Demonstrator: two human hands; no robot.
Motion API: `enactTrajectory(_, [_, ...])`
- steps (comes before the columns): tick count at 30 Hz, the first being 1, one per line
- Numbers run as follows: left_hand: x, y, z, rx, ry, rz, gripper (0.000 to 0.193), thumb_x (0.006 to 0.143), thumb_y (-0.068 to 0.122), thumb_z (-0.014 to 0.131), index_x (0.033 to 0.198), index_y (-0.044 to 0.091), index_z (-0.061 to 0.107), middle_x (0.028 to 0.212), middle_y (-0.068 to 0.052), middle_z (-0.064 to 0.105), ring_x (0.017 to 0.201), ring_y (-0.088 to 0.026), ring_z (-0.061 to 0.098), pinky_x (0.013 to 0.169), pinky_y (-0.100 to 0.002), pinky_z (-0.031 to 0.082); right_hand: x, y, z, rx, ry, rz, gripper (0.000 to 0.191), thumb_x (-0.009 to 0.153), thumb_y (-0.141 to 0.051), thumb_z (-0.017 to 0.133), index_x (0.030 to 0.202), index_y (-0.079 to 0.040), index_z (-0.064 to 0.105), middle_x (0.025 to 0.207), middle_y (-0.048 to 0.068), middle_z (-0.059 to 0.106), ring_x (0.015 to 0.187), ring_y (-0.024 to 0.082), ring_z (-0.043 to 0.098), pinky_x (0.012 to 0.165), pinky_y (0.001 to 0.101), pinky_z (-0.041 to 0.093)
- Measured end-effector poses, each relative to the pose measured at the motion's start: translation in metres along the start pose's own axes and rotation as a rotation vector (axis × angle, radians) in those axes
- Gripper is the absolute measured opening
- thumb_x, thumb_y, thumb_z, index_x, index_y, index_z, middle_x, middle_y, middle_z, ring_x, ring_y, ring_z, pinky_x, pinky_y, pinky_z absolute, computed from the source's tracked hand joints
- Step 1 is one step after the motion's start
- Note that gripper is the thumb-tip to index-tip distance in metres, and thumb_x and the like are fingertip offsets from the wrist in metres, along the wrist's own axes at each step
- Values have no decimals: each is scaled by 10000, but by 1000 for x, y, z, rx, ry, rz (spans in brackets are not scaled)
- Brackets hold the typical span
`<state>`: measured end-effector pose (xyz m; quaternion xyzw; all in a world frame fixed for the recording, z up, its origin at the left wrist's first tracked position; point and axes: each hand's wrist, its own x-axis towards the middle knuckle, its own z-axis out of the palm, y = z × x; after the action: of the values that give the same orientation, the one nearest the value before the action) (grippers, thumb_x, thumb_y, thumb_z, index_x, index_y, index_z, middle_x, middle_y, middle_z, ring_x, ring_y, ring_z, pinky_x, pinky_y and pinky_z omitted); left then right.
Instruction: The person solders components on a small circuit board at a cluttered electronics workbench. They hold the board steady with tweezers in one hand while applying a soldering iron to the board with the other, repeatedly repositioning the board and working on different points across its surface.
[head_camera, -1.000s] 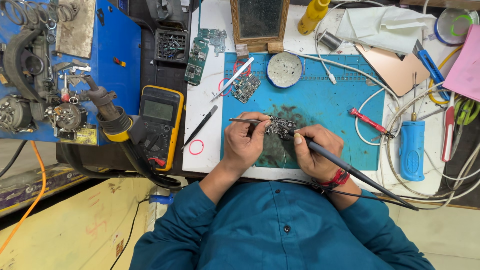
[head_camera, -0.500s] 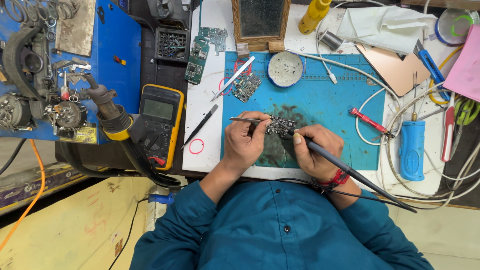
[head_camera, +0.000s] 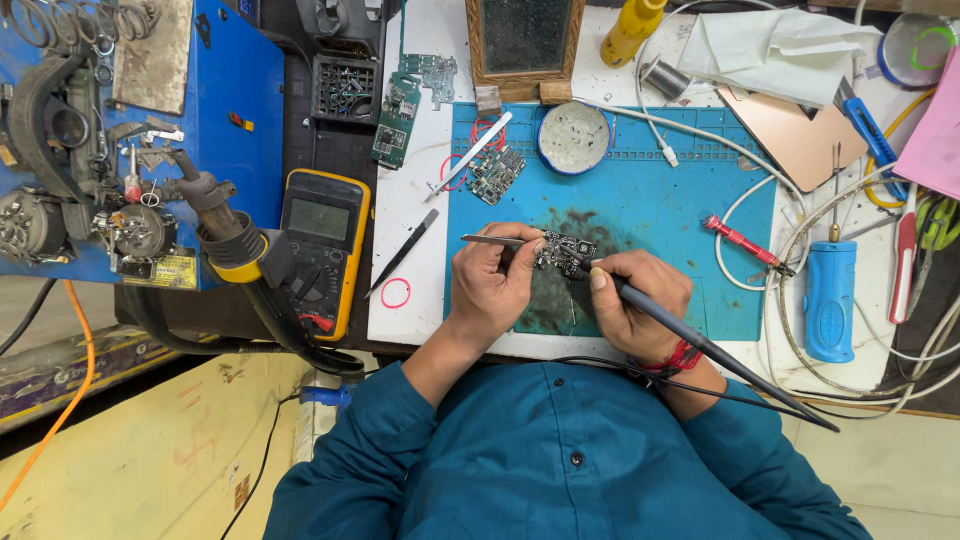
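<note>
A small dark circuit board (head_camera: 563, 251) lies on the blue work mat (head_camera: 660, 205), between my two hands. My left hand (head_camera: 492, 283) grips a pair of thin metal tweezers (head_camera: 490, 240), whose shaft sticks out to the left while the tip end rests by the board. My right hand (head_camera: 637, 301) holds a black soldering iron (head_camera: 700, 345) like a pen, its tip touching the board's right side. The iron's cable runs down to the right over my teal sleeve.
A yellow multimeter (head_camera: 322, 243) and a hot-air nozzle (head_camera: 215, 215) sit at the left. On the mat lie a round tin (head_camera: 573, 138), another small board (head_camera: 495, 173) and a red screwdriver (head_camera: 745, 243). A blue cylindrical tool (head_camera: 829, 300) and white cables crowd the right.
</note>
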<state>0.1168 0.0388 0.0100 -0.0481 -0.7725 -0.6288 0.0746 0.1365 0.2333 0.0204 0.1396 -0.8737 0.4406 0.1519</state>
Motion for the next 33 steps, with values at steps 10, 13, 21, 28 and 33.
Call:
enactTrajectory(10, [1,1,0,13,10,44,73,984,32,725,1036,14,677,899,-63,717,649,-92,647,585,-244,511,3,0,-1,-5,-8,-20,77,955,-104,707,929,-35,685,791,107,675,653,246,647,608,338,484])
enactTrajectory(13, [1,1,1,10,15,52,72,985,29,723,1037,14,676,896,-60,718,655,-86,649,589,-242,514,3,0,-1,6,-4,-29,77,960,-102,701,925,-37,678,798,107,678,658,246,648,611,337,485])
enactTrajectory(21, [1,-1,1,8,10,42,69,984,27,724,1034,13,678,886,-56,718,642,-75,638,575,-236,502,4,-2,-1,6,1,-14,88,954,-104,710,913,-34,678,776,103,667,640,247,640,595,341,476])
enactTrajectory(28, [1,-1,0,-2,10,43,72,986,27,724,1039,14,676,888,-53,714,647,-73,637,582,-233,500,3,-2,-1,-6,-5,-30,86,949,-106,710,908,-38,678,781,106,672,644,255,643,598,349,479])
enactTrajectory(33, [0,-1,0,17,19,62,76,981,33,731,1034,19,679,905,-57,713,661,-74,643,591,-235,508,3,-1,-1,5,-1,-48,87,962,-114,701,924,-42,669,819,105,685,676,253,657,619,341,491])
